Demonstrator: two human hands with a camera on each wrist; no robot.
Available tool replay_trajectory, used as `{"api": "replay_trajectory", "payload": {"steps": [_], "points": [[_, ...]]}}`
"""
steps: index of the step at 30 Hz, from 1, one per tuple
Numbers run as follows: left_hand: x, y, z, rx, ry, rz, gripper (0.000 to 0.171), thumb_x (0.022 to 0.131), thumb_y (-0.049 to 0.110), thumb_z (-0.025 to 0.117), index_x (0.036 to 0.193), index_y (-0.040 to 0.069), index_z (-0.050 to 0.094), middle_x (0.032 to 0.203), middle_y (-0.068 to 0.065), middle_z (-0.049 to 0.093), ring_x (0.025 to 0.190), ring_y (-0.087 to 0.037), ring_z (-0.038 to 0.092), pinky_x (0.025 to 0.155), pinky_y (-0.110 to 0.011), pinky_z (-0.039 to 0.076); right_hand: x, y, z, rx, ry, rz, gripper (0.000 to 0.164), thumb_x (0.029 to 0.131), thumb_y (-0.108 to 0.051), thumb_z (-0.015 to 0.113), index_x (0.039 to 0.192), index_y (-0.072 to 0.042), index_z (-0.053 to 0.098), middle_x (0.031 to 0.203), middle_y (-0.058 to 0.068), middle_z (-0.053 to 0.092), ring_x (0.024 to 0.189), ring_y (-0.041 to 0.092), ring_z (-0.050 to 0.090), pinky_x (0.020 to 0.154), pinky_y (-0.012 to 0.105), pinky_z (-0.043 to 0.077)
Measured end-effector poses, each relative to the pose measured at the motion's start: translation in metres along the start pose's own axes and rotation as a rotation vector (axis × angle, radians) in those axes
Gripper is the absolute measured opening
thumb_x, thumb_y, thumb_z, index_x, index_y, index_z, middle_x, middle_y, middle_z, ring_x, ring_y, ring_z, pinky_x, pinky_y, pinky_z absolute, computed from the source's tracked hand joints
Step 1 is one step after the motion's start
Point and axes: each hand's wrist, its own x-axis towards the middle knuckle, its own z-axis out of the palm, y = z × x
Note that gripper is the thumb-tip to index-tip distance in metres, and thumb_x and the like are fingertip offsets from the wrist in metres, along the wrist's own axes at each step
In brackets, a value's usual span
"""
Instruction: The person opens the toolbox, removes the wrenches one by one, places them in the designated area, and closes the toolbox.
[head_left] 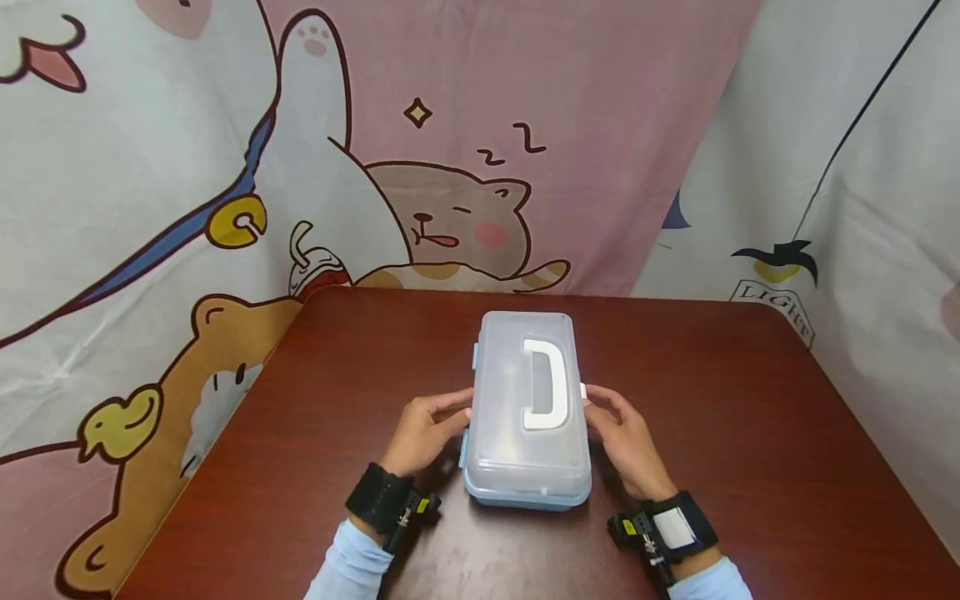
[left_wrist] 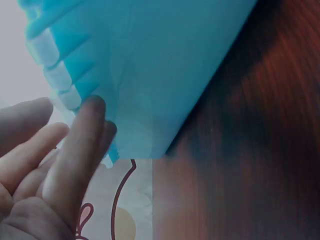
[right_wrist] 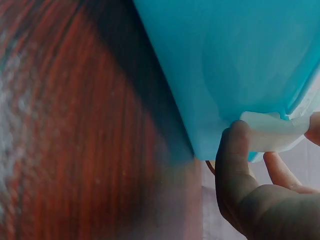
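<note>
Two sides, one grip

A translucent-lidded, rectangular blue plastic box (head_left: 501, 400) sits on the reddish-brown table (head_left: 727, 400), long axis front to back between the hands. The right hand (head_left: 628, 442) pinches its white plastic latch (right_wrist: 274, 132); the left hand (head_left: 417, 433), fingers extended, touches the opposite side.

At the centre of the frame you have a box (head_left: 498, 400) with a milky translucent lid (head_left: 501, 446), a light blue base (head_left: 525, 503), a white handle (head_left: 557, 387) and a white latch (right_wrist: 277, 132). Your table (head_left: 360, 350) is reddish brown with dark streaked grain; your sleeves (head_left: 348, 560) are light blue, your wrist straps (head_left: 373, 498) black. Upper left, the pink and white cloth (head_left: 600, 83) bears brown-outlined cartoon animals (head_left: 457, 212); the duck (head_left: 120, 425) at lower left is yellow.
</note>
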Motion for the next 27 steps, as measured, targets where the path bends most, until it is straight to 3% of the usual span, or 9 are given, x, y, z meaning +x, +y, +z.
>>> {"api": "replay_trajectory", "payload": {"steps": [5, 8, 14, 22, 25, 27], "points": [[-0.001, 0.002, 0.0, 0.005, 0.044, -0.015, 0.039, 0.097, 0.015, 0.075, 0.135, 0.008, 0.069, 0.132, -0.01, 0.069, 0.095, -0.017, 0.076, 0.08, -0.032, 0.062, 0.002, 0.003, -0.001, 0.002, -0.007, 0.003, 0.06, 0.101, -0.049, 0.064, 0.147, -0.011, 0.052, 0.14, 0.016, 0.061, 0.119, 0.03, 0.066, 0.102, 0.048, 0.054], [-0.001, 0.004, 0.0, 0.007, 0.076, 0.012, 0.04, 0.097, 0.018, 0.076, 0.135, 0.01, 0.07, 0.133, -0.008, 0.069, 0.096, -0.016, 0.076, 0.081, -0.032, 0.062, 0.003, 0.005, 0.0, 0.019, -0.013, 0.0, 0.06, 0.102, -0.047, 0.064, 0.147, -0.009, 0.052, 0.14, 0.017, 0.061, 0.12, 0.031, 0.066, 0.101, 0.047, 0.055], [-0.004, 0.012, 0.001, 0.112, 0.158, 0.143, 0.042, 0.096, 0.024, 0.077, 0.135, 0.012, 0.07, 0.137, -0.003, 0.067, 0.119, -0.015, 0.068, 0.091, -0.034, 0.059, 0.004, 0.006, 0.001, 0.046, -0.019, -0.002, 0.06, 0.102, -0.045, 0.066, 0.147, -0.008, 0.053, 0.14, 0.017, 0.061, 0.121, 0.031, 0.066, 0.101, 0.046, 0.055], [-0.008, 0.022, 0.004, 0.177, 0.174, 0.367, 0.046, 0.094, 0.021, 0.08, 0.134, 0.003, 0.068, 0.138, -0.008, 0.066, 0.121, -0.02, 0.067, 0.09, -0.037, 0.058, 0.002, 0.005, 0.001, 0.052, -0.02, -0.005, 0.058, 0.102, -0.044, 0.065, 0.146, -0.007, 0.054, 0.14, 0.017, 0.061, 0.121, 0.031, 0.066, 0.103, 0.048, 0.053], [-0.008, 0.023, 0.004, 0.146, 0.176, 0.352, 0.045, 0.096, 0.021, 0.078, 0.135, 0.002, 0.067, 0.139, -0.009, 0.065, 0.122, -0.021, 0.066, 0.091, -0.04, 0.058, 0.002, 0.005, 0.001, 0.05, -0.02, -0.007, 0.058, 0.103, -0.043, 0.064, 0.147, -0.007, 0.053, 0.141, 0.017, 0.06, 0.122, 0.031, 0.065, 0.104, 0.048, 0.053], [-0.007, 0.021, 0.005, 0.114, 0.177, 0.284, 0.043, 0.098, 0.021, 0.074, 0.137, 0.003, 0.067, 0.14, -0.008, 0.065, 0.122, -0.022, 0.067, 0.093, -0.04, 0.057, 0.003, 0.005, 0.001, 0.049, -0.019, -0.004, 0.058, 0.103, -0.044, 0.064, 0.147, -0.007, 0.053, 0.142, 0.017, 0.06, 0.123, 0.031, 0.064, 0.104, 0.048, 0.052]]}}
